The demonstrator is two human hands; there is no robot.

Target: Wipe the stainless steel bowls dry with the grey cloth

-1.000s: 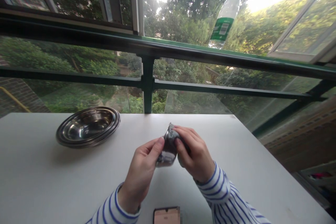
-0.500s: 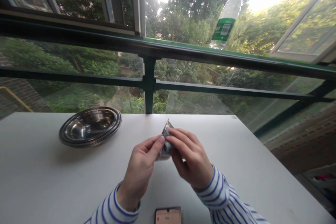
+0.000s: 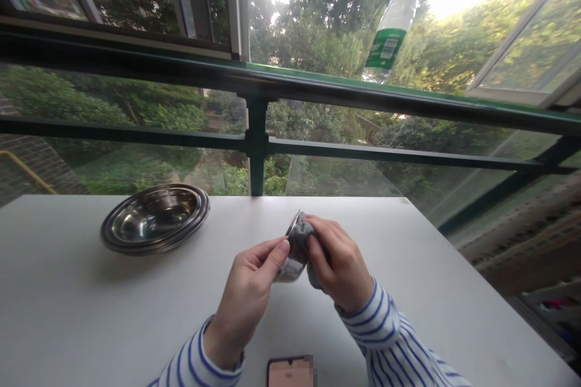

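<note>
My left hand [image 3: 249, 296] grips a small steel bowl [image 3: 290, 271], held on edge above the white table [image 3: 91, 296]. A crumpled grey cloth [image 3: 301, 242] covers much of the bowl. My right hand [image 3: 341, 265] is shut on the cloth and presses it against the bowl. The rim of the bowl shows as a thin bright line at the top. Most of the bowl's inner face is hidden by the cloth and my fingers.
A stack of steel bowls [image 3: 155, 191] stands on the table to the left of my hands. A phone [image 3: 288, 373] with a pixelated patch lies at the near table edge. Beyond the table run a dark green railing [image 3: 256, 145] and glass panels, with a plastic bottle [image 3: 389, 37] beyond them.
The small bowl has turned in my hands and shows more of its side than half a second ago. The cloth and my right hand have shifted slightly along it.
</note>
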